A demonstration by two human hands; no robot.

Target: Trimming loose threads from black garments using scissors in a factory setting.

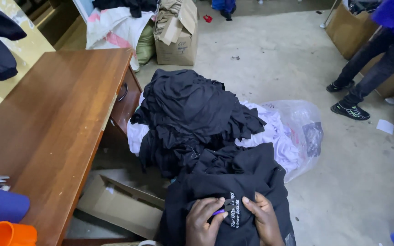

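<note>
Near the bottom, the left hand point(204, 221) pinches a small purple tool point(218, 212) against the black fabric garment with white lettering point(233, 182), the right hand point(263, 218) grips and steadies the cloth beside it, and working at that spot seems to call for keeping the fabric taut.

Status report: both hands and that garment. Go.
Left hand and right hand both pressed on black fabric garment with white print. Small purple tool at left fingertips. Nothing blocking.

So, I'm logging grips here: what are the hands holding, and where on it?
Both hands, left hand and right hand, pinch the black garment beside its white printed patch; the left also holds a small purple tool.
</note>
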